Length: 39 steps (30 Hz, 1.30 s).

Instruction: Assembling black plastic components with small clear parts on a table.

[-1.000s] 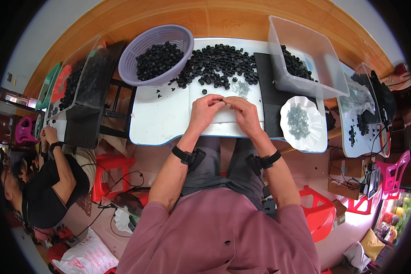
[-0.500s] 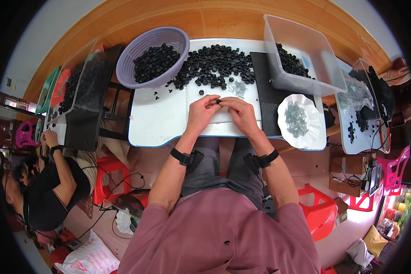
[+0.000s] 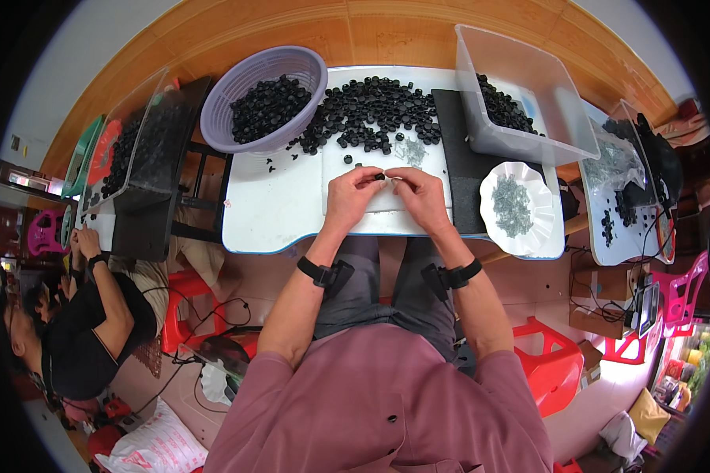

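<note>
My left hand (image 3: 350, 197) pinches a small round black cap (image 3: 379, 176) between thumb and fingertips, above the front part of the white table. Close against it, my right hand (image 3: 420, 195) has its thumb and forefinger drawn together at the cap's right side. Whatever those fingers hold is too small to make out. Beyond both hands lies a heap of black caps (image 3: 379, 110). A little pile of clear pieces (image 3: 411, 152) sits at the heap's near edge, and one loose cap (image 3: 348, 159) rests just past my left hand.
Black caps fill part of a purple basket (image 3: 214, 118) on the left and a clear bin (image 3: 564, 146) on the right. A white fluted dish (image 3: 542, 225) holds clear pieces near a black mat (image 3: 469, 185). Someone in black (image 3: 83, 339) works at the left table. Red stools (image 3: 548, 363) stand behind.
My hands have drawn slightly apart at the fingertips, so the cap in my left fingers shows more. The right fingertips have shifted a little to the right.
</note>
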### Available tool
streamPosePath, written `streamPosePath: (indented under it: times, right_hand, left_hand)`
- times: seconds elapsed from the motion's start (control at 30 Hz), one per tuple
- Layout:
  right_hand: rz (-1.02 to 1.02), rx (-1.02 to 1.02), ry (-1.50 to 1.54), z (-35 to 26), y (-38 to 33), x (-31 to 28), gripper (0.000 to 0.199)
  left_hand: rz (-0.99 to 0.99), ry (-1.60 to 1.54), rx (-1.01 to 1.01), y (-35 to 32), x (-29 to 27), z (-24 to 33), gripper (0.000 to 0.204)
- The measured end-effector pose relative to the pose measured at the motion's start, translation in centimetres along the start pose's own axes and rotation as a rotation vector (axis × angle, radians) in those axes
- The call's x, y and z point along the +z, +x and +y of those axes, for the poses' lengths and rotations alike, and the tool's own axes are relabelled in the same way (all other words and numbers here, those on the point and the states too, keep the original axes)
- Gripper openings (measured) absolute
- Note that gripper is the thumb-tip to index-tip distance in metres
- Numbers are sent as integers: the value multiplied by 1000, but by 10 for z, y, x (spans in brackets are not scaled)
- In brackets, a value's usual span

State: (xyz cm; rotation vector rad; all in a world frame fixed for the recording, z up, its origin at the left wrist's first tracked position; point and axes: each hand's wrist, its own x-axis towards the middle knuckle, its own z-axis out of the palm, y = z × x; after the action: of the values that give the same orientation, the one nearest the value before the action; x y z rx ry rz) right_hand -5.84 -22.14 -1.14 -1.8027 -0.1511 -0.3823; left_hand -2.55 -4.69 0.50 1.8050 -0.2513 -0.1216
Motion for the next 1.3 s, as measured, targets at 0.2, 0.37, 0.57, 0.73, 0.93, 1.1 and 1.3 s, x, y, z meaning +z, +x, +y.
streamPosePath:
  times: [0.2, 0.37, 0.57, 0.73, 0.93, 1.1, 1.3]
  right_hand:
    - [63, 162, -34, -4, 2, 1, 13]
    - [59, 161, -93, -6, 3, 2, 14]
    - [47, 144, -109, -3, 2, 2, 14]
    - [42, 119, -135, -2, 1, 4, 13]
    - [5, 74, -165, -2, 0, 2, 13]
    - [-29, 124, -59, -4, 1, -3, 15]
    - [6, 138, -75, -7, 0, -1, 15]
  left_hand:
    - [2, 14, 11, -2, 0, -1, 27]
    - [-16, 35, 42, -2, 0, -3, 26]
    - [-22, 42, 49, -3, 0, 0, 26]
    - [-49, 26, 51, -2, -4, -2, 26]
    - [-97, -29, 22, 0, -6, -3, 24]
    - [-92, -48, 30, 0, -5, -4, 23]
    - [-45, -5, 43, -1, -1, -7, 20]
